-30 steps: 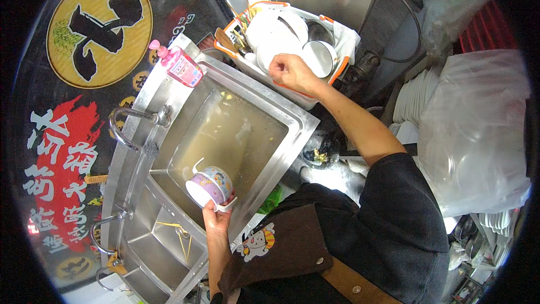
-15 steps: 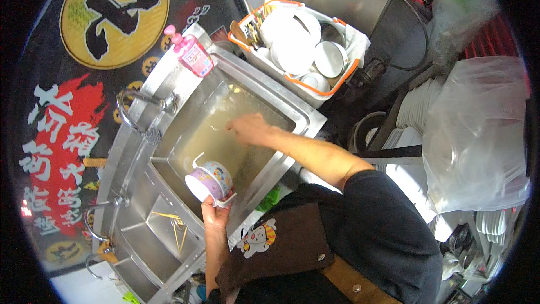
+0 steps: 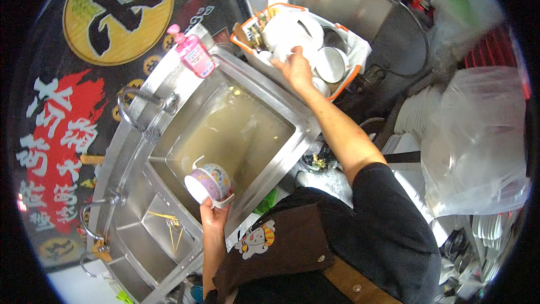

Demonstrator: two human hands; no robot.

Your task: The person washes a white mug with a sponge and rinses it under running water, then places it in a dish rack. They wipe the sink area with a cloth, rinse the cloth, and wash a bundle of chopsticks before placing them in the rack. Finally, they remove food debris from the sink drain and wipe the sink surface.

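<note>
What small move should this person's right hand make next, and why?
Probably swing the right hand over to the sink. It is at a basket already heaped with white dishes, while the left hand holds patterned bowls over cloudy water, where help seems more useful.

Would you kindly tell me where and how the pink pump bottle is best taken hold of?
I would grip the pink pump bottle around its broad body, below the narrow pump head, coming from the basin side: that side looks unobstructed, while the dark printed panel lies behind the bottle.
</note>
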